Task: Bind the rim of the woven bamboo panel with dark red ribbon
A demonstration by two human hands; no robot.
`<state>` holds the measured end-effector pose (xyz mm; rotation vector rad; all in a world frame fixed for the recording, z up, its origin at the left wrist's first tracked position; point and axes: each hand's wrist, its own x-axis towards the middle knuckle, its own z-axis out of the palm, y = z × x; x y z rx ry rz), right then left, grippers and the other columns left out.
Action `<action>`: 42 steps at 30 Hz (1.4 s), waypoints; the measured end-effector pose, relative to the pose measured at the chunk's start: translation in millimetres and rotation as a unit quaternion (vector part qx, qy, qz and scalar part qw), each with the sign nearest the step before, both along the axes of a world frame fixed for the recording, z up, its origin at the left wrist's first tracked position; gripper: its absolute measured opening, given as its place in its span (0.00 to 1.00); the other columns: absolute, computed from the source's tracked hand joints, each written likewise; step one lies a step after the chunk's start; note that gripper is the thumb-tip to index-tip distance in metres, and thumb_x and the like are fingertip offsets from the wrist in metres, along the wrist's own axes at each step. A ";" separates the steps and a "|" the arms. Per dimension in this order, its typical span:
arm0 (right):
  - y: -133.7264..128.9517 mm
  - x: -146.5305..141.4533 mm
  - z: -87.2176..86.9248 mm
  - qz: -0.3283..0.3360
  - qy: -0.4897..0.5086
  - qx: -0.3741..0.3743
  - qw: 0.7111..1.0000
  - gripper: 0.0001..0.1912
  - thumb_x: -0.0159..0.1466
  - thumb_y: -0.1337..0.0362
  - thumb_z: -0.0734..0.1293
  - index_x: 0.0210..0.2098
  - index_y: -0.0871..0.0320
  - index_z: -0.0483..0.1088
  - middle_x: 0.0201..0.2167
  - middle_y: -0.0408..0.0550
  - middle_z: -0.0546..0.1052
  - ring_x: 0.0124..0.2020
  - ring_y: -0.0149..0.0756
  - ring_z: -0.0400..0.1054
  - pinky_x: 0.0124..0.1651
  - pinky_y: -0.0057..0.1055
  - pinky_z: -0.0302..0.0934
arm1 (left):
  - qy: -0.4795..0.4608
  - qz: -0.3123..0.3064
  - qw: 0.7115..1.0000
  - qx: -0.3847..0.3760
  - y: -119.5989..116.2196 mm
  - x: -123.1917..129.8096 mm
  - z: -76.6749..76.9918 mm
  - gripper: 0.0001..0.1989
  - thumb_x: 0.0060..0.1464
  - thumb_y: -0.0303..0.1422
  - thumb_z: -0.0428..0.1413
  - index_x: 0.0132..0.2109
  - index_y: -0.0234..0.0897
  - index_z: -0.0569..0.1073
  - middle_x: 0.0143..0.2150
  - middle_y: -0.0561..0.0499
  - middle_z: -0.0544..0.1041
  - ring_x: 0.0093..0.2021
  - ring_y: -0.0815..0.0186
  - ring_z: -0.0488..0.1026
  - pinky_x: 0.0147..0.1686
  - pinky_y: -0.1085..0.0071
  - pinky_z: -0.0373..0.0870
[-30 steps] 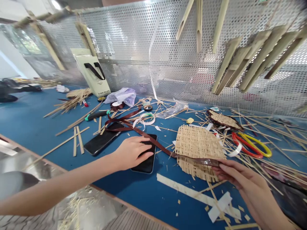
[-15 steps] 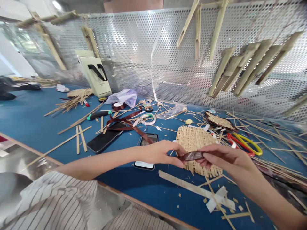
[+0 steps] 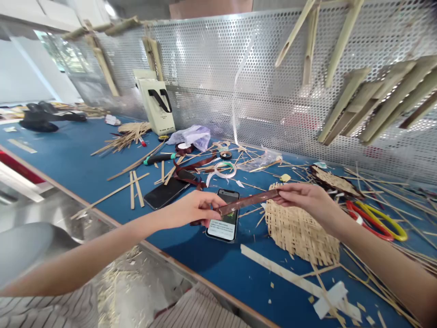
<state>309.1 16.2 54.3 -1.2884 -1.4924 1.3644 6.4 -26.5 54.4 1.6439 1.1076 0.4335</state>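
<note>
A brown ribbon is stretched between my two hands above the table. My left hand pinches it at its left, over the edge of a lit phone. At the other end my right hand grips the ribbon between thumb and fingers, above the woven bamboo piece. That piece lies flat on the blue table, with loose strip ends along its border. More brown ribbon trails behind my left hand, near a dark phone.
Red-and-yellow-handled scissors lie at the right. A white tape roll, a green-black handled tool and bamboo strips are scattered behind. A cream box stands against the perforated metal panel. The table's front edge runs diagonally.
My hands have moved apart, drawing the ribbon out straight between them. My left hand has gone left, over the lit phone. The view has turned somewhat left.
</note>
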 end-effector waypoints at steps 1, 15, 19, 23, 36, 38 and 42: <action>8.1 -4.5 -0.6 0.002 -0.012 -0.013 1.000 0.16 0.54 0.59 0.71 0.39 0.62 0.72 0.34 0.52 0.77 0.36 0.36 0.73 0.41 0.26 0.68 | -0.006 0.014 1.000 0.001 -1.7 -3.2 -3.1 0.16 0.51 0.38 0.56 0.47 0.39 0.70 0.27 0.56 0.71 0.23 0.73 0.67 0.22 0.78 0.62; 85.4 -34.8 -35.9 0.079 -0.266 0.044 0.960 0.04 0.50 0.68 0.68 0.25 0.61 0.76 0.19 0.44 0.73 0.24 0.35 0.68 0.28 0.26 0.62 | 0.277 0.067 0.937 0.201 -20.3 -20.9 -21.9 0.08 0.56 0.34 0.51 0.38 0.40 0.75 0.33 0.52 0.77 0.35 0.63 0.72 0.33 0.72 0.61; 96.0 -29.5 -37.8 0.064 -0.346 0.119 0.928 0.05 0.50 0.69 0.68 0.25 0.57 0.77 0.23 0.42 0.75 0.29 0.37 0.69 0.31 0.26 0.60 | 0.287 0.047 0.927 0.236 -16.7 -13.7 -27.3 0.09 0.55 0.31 0.53 0.44 0.39 0.73 0.38 0.51 0.77 0.42 0.61 0.71 0.41 0.68 0.64; 112.7 -15.6 -40.3 0.007 -0.393 0.157 0.906 0.07 0.53 0.67 0.67 0.32 0.59 0.76 0.27 0.43 0.76 0.30 0.37 0.70 0.32 0.26 0.60 | 0.288 0.031 0.925 0.245 -10.9 -4.9 -26.1 0.12 0.56 0.30 0.53 0.48 0.38 0.70 0.40 0.50 0.76 0.44 0.60 0.69 0.42 0.67 0.65; 151.6 -1.1 -54.6 -0.032 -0.516 0.160 0.841 0.09 0.63 0.62 0.66 0.36 0.63 0.71 0.34 0.46 0.73 0.38 0.34 0.68 0.44 0.36 0.63 | 0.324 -0.029 0.828 0.458 131.5 16.7 -30.4 0.09 0.59 0.30 0.50 0.40 0.32 0.75 0.41 0.45 0.76 0.43 0.61 0.69 0.48 0.64 0.59; 153.5 -1.1 -57.1 -0.024 -0.514 0.161 0.842 0.09 0.64 0.62 0.66 0.37 0.63 0.70 0.34 0.46 0.73 0.38 0.34 0.68 0.45 0.36 0.64 | 0.322 -0.030 0.835 0.446 149.3 20.7 -38.9 0.10 0.57 0.34 0.53 0.34 0.32 0.76 0.36 0.45 0.77 0.39 0.61 0.70 0.43 0.66 0.61; 156.3 0.0 -62.5 -0.030 -0.499 0.178 0.847 0.09 0.65 0.62 0.65 0.39 0.63 0.70 0.36 0.47 0.73 0.39 0.34 0.68 0.46 0.38 0.63 | 0.308 -0.020 0.857 0.414 164.3 24.2 -48.1 0.10 0.53 0.34 0.56 0.28 0.32 0.75 0.27 0.47 0.76 0.30 0.65 0.70 0.33 0.70 0.59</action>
